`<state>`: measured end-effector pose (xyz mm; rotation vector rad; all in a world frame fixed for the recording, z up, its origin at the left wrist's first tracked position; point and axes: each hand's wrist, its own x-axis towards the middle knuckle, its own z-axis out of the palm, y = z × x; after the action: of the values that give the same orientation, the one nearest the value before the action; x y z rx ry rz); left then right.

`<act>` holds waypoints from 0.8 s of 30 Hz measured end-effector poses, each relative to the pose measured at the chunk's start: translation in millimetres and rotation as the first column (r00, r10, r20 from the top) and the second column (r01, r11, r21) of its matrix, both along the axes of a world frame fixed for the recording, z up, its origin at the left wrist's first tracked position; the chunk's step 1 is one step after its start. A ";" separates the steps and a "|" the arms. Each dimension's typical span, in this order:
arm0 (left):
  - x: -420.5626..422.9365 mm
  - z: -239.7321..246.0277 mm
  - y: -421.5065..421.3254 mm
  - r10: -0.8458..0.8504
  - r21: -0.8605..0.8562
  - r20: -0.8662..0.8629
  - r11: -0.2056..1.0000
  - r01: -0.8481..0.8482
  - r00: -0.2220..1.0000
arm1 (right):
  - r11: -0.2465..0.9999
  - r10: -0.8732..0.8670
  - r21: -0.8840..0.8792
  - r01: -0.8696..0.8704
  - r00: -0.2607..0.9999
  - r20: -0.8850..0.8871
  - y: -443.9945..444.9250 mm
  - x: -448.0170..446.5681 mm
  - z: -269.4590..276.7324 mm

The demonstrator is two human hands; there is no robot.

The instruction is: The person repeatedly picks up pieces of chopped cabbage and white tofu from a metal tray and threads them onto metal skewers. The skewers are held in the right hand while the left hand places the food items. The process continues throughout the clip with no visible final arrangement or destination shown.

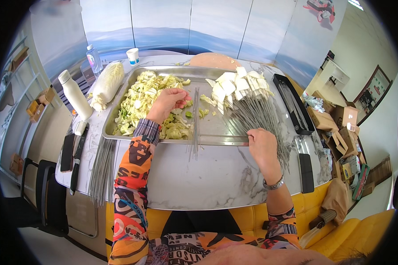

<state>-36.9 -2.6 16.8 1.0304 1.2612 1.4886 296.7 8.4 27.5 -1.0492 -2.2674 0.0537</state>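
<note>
My left hand is over the left part of a steel tray, its thumb and fingers drawn together above chopped cabbage leaves. Whether a small piece is pinched there cannot be made out. At the tray's front right edge, my right hand closes its fingers on the near ends of some thin metal skewers. The far ends of that fanned bundle run into white cabbage-stem pieces. Between my hands, a smaller row of skewers lies across the tray's front rim, beside a few leaf scraps.
Left of the tray are a whole Chinese cabbage, a white bottle, a knife and more skewers. To the right lie a black box of skewers and a dark phone-like object. A paper cup stands behind.
</note>
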 end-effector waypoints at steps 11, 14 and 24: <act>37.4 -8.2 42.4 -0.128 -0.040 -0.832 0.984 0.172 0.540 | 0.999 -0.046 -0.015 0.047 0.998 0.040 16.5 2.1 -7.7; 47.3 -12.4 56.4 -0.162 -0.108 -0.941 0.976 0.189 0.298 | 0.997 -0.069 -0.031 0.071 0.996 0.057 11.7 -2.0 -1.8; 57.5 -23.4 69.4 0.041 0.138 -0.907 0.970 0.202 0.420 | 0.999 -0.016 0.031 0.016 1.000 0.019 11.7 -2.9 -6.6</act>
<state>20.6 66.8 -6.6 2.2280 1.7283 0.9414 293.8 20.1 20.9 -1.0560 -2.2701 0.0019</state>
